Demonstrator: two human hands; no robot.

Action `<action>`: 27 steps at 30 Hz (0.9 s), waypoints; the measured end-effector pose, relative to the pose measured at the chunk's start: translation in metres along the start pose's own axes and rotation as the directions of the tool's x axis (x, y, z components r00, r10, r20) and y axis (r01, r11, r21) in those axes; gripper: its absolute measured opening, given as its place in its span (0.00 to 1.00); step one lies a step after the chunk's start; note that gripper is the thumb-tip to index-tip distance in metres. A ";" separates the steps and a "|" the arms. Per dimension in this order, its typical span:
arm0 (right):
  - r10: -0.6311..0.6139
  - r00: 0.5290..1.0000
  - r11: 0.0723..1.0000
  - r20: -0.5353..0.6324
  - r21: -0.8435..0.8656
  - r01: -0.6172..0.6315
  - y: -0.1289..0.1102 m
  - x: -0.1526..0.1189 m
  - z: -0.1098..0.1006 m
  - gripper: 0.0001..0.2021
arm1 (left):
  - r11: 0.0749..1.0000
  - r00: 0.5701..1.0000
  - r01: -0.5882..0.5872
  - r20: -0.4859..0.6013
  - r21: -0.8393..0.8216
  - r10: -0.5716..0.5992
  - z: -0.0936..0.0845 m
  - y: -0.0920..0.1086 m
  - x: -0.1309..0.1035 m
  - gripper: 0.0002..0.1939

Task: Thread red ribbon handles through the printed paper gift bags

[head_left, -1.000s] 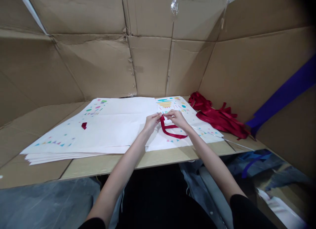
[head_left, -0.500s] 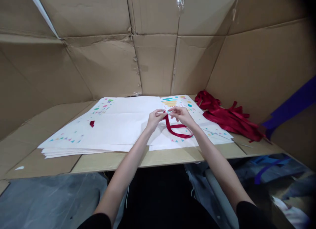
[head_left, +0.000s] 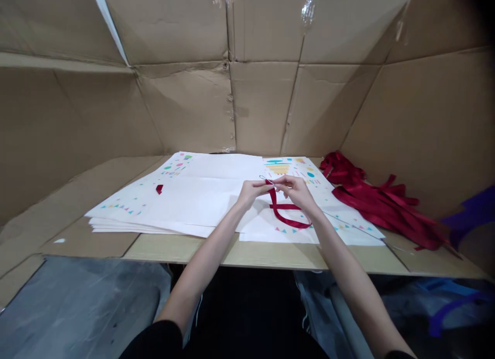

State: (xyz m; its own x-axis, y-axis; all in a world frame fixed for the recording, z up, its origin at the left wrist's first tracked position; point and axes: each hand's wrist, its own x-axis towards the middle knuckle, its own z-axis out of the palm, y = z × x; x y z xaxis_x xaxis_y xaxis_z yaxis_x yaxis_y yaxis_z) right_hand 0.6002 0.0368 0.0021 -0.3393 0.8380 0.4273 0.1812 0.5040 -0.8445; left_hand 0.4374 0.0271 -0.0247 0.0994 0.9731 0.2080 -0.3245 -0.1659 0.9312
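My left hand [head_left: 252,191] and my right hand [head_left: 296,189] meet fingertip to fingertip above the printed white sheets [head_left: 216,199]. Between them is the upper end of a narrow dark red ribbon [head_left: 291,224], pinched by my left fingers. The rest of the ribbon hangs down and curls in a loop on the sheet below. A small thin pale loop [head_left: 264,178], like wire or cord, sticks out at the fingertips by the ribbon's end. My right thumb and fingers are closed at that same spot; exactly what they grip is partly hidden.
A heap of dark red ribbons [head_left: 386,209] lies to the right, against the cardboard wall [head_left: 433,116]. A small red scrap [head_left: 159,189] rests on the left sheets. Purple strips [head_left: 472,214] hang at the far right. The cardboard-covered table's front edge [head_left: 270,266] is near my forearms.
The view has shifted, so everything sits a little further right. My hands stay together at the ribbon's end, and the thin loop now shows more clearly above the fingertips.
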 end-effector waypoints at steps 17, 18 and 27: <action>-0.039 0.995 0.996 -0.094 -0.087 0.031 -0.014 0.007 0.024 0.18 | 0.969 0.995 -0.034 -0.096 -0.244 0.011 0.005 0.007 0.000 0.12; -0.010 0.997 0.998 -0.082 -0.067 0.004 -0.014 0.007 0.024 0.18 | 0.973 0.995 -0.019 -0.100 -0.228 -0.004 0.004 0.006 0.000 0.12; 0.150 0.974 0.983 -0.172 0.131 -0.128 -0.008 0.003 0.023 0.20 | 0.985 0.991 0.067 -0.103 -0.156 -0.084 0.003 0.002 0.000 0.13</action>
State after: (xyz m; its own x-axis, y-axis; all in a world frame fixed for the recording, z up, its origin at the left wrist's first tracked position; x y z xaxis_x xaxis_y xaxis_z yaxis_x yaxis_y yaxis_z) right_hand 0.5766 0.0304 0.0030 -0.1449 0.9274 0.3447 0.1007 0.3604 -0.9273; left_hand 0.4393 0.0263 -0.0221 0.0284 0.9949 0.0972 -0.4600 -0.0733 0.8849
